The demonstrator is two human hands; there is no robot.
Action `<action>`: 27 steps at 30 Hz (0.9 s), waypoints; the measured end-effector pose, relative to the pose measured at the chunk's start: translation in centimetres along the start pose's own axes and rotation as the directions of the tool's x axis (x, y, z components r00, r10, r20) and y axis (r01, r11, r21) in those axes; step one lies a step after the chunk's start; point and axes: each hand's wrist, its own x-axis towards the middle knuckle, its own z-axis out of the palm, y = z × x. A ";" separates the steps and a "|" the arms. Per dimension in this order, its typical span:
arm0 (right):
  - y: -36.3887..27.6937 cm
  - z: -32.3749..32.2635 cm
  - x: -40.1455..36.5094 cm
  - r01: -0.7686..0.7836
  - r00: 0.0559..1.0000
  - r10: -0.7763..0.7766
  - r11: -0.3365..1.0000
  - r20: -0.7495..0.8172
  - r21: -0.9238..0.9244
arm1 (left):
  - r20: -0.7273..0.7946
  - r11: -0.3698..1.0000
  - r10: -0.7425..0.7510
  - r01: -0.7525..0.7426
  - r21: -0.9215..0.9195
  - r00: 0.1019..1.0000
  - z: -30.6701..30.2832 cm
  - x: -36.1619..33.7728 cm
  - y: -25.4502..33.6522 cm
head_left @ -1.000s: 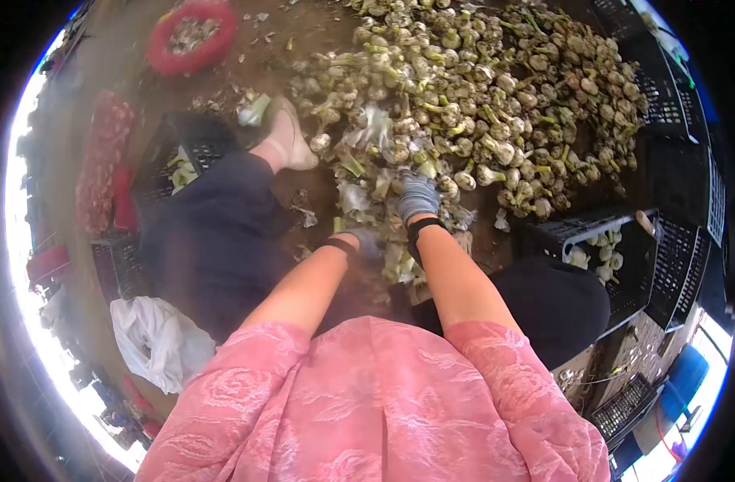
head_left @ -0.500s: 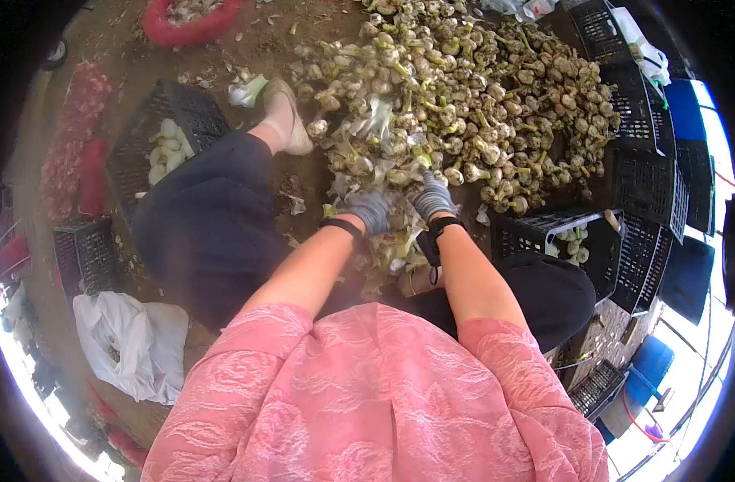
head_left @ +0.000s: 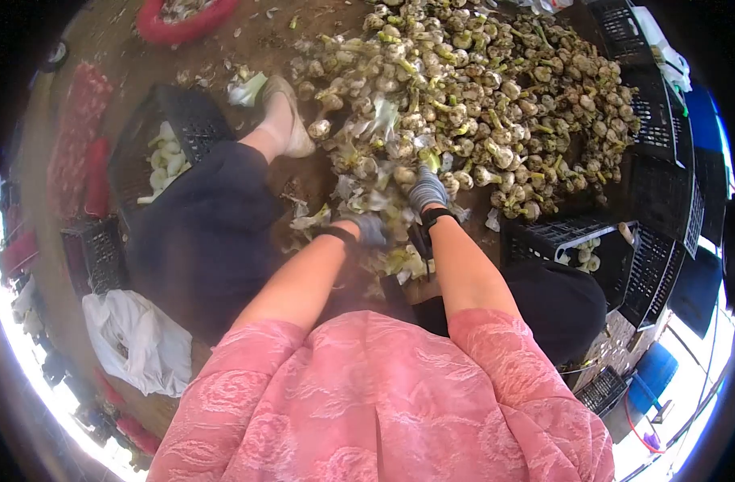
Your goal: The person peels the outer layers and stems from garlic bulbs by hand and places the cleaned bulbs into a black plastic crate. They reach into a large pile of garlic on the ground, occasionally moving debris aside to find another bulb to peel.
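Both hands wear grey striped gloves, low in front of a large heap of garlic bulbs point(head_left: 504, 112). My right hand point(head_left: 427, 191) is at the near edge of the heap, its fingers curled beside a dirty bulb point(head_left: 404, 174). A pale green garlic stem point(head_left: 429, 160) shows just past its fingertips; what the fingers hold is hidden. My left hand point(head_left: 370, 229) is lower and nearer my body, over loose papery garlic skins point(head_left: 375, 199). Motion blurs its fingers, so I cannot make out anything in them.
A black crate point(head_left: 198, 120) with cleaned white garlic stands left, another crate point(head_left: 572, 241) with bulbs right. More black crates point(head_left: 661, 185) line the right side. A white plastic bag point(head_left: 138, 341), a red mesh sack point(head_left: 82, 136) and a red mesh ring point(head_left: 186, 20) lie left.
My left hand has drawn down, back toward my body and away from the right hand. My right hand has moved slightly up and left at the heap's edge. The view has shifted a little.
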 end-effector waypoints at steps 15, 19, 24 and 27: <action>-0.3 -18.1 -13.4 0.444 0.827 -0.562 0.691 0.036 0.570 | -0.920 0.549 0.130 -0.800 -0.243 0.369 -9.9 -7.3 5.8; -0.4 -17.9 -15.8 0.611 0.788 -0.466 0.519 -0.402 0.597 | -0.934 0.733 0.153 -0.671 -0.111 0.323 -9.8 -10.7 6.9; -3.1 -16.9 -16.7 0.701 0.643 -0.520 0.105 -0.562 0.705 | -0.927 0.798 0.324 -0.581 0.161 0.188 -8.5 -15.1 10.0; -3.2 -18.2 -17.5 0.712 0.627 -0.569 0.140 -0.532 0.688 | -0.954 0.753 0.256 -0.650 0.097 0.154 -8.2 -15.5 9.8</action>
